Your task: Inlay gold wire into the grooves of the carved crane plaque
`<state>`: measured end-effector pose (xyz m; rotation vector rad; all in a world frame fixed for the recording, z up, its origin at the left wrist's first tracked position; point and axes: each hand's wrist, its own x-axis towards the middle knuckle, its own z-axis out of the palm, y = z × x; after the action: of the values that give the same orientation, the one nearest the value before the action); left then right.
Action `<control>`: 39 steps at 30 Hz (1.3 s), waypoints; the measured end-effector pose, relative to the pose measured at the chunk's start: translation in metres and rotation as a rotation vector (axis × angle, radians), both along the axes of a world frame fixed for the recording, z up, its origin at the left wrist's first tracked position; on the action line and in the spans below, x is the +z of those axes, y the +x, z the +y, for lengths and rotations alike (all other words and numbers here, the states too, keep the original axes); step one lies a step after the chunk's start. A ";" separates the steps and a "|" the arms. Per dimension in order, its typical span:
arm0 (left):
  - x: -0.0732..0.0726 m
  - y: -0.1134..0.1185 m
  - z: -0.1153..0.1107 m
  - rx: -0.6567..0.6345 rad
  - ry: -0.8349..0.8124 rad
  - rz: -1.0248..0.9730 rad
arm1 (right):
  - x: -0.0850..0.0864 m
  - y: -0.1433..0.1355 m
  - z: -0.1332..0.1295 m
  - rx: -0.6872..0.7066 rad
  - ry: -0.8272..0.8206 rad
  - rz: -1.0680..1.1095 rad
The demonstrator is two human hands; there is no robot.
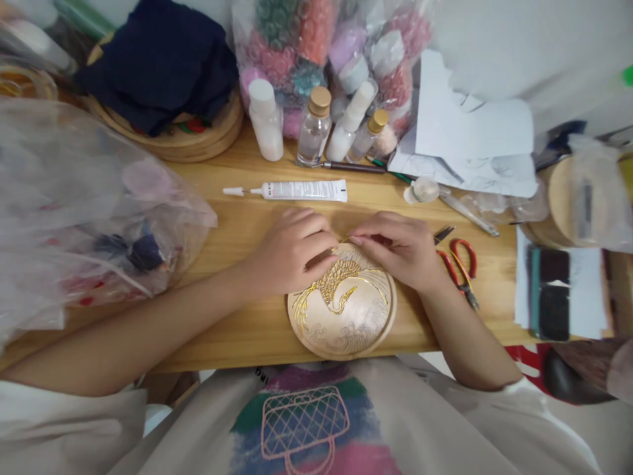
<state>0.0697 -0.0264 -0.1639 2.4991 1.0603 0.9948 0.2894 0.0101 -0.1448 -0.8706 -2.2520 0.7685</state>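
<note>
A round wooden plaque (356, 323) lies at the front edge of the table, with a crane outlined in gold wire and pencilled waves below it. My left hand (299, 254) rests on its upper left rim, fingers curled. Its fingertips meet a thin gold wire (345, 239) at the top of the plaque. From the other side, my right hand (403, 247) pinches the same wire between thumb and forefinger. My fingers partly hide the crane's upper part and the wire's ends.
Behind the hands lies a white glue tube (304, 190). Red-handled pliers (462, 274) lie right of my right hand. Several bottles (314, 128) stand at the back. A plastic bag (99, 218) covers the left side; a dark phone-like object (551, 293) lies at the right.
</note>
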 end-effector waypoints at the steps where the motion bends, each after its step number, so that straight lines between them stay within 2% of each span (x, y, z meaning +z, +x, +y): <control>1: 0.000 0.000 0.000 0.003 0.016 -0.001 | 0.001 0.000 0.000 -0.001 0.005 -0.001; 7: 0.000 0.002 -0.001 0.075 0.088 0.009 | 0.004 -0.001 -0.003 -0.003 0.026 -0.044; 13: -0.001 0.003 -0.002 0.086 0.121 0.028 | 0.001 -0.005 -0.005 0.053 0.310 -0.101; 16: 0.000 0.003 -0.002 0.079 0.129 0.028 | 0.000 -0.008 -0.007 0.047 0.360 -0.134; 39: 0.000 0.003 -0.002 0.083 0.112 0.051 | -0.001 -0.010 -0.011 0.059 0.335 -0.132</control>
<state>0.0728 -0.0282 -0.1638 2.6020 1.1626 1.0462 0.2794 -0.0009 -0.1463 -0.7138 -2.4379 0.3496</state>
